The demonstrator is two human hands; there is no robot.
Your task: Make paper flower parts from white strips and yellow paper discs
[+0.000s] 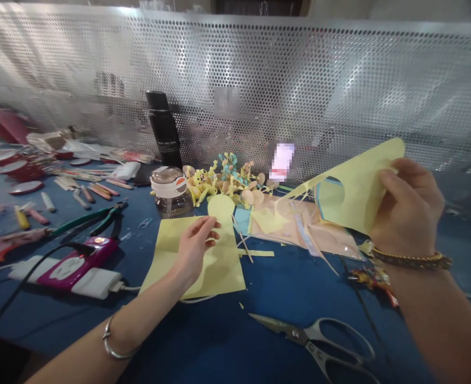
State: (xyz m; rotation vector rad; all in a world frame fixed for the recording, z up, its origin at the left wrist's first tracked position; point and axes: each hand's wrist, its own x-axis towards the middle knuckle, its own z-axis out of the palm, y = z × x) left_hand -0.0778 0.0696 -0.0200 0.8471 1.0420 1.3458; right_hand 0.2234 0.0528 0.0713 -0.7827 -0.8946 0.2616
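Head view | paper-cutting step, by the look | your right hand (407, 205): fingers clamped on yellow paper (357, 186) | left hand (197, 250): fingers apart on yellow sheet (223, 266) | next likely needs scissors (295, 335)

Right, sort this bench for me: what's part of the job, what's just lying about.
In use: left hand over flat yellow paper sheet; right hand holding yellow paper sheet with circular hole; steel scissors with looped handles.
Lying about: tall black flask; clear plastic jar with white lid; green-handled pliers; white power bank.

No readable text, lettering on black thermos (164, 128) too small, screen labels (226, 101) blurred
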